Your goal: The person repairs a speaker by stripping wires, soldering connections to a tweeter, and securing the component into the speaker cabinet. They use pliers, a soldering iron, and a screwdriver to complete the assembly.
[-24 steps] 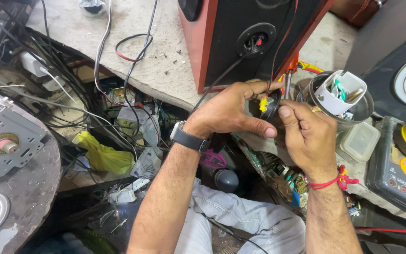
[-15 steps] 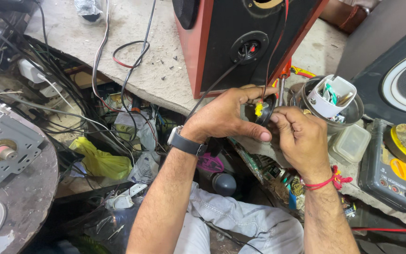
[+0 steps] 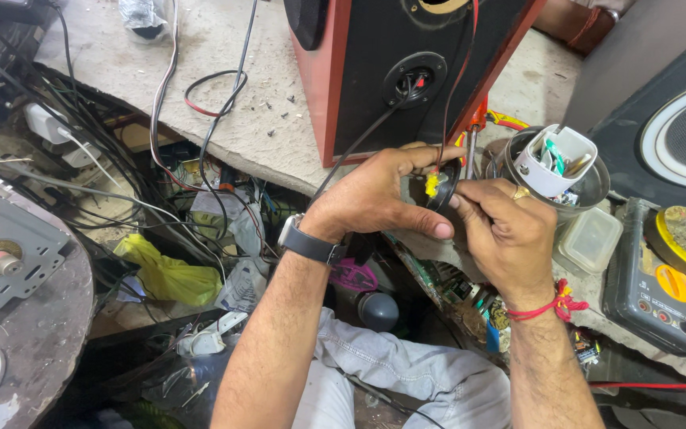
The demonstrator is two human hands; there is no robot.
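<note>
black round speaker part [image 3: 442, 187] with a yellow tab, pinched between left hand [image 3: 375, 199] and right hand [image 3: 506, 230] fingers, sits unmounted just below the red speaker cabinet [image 3: 375, 71], wires attached.

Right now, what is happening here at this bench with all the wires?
A person sits at a cluttered stone bench and holds a small black round part with a yellow piece on it between both hands. The left hand grips it from the left, and the right hand pinches it from the right. Thin wires run from it up to the back of a red and black speaker box standing on the bench. A meter lies to the right, untouched.
</note>
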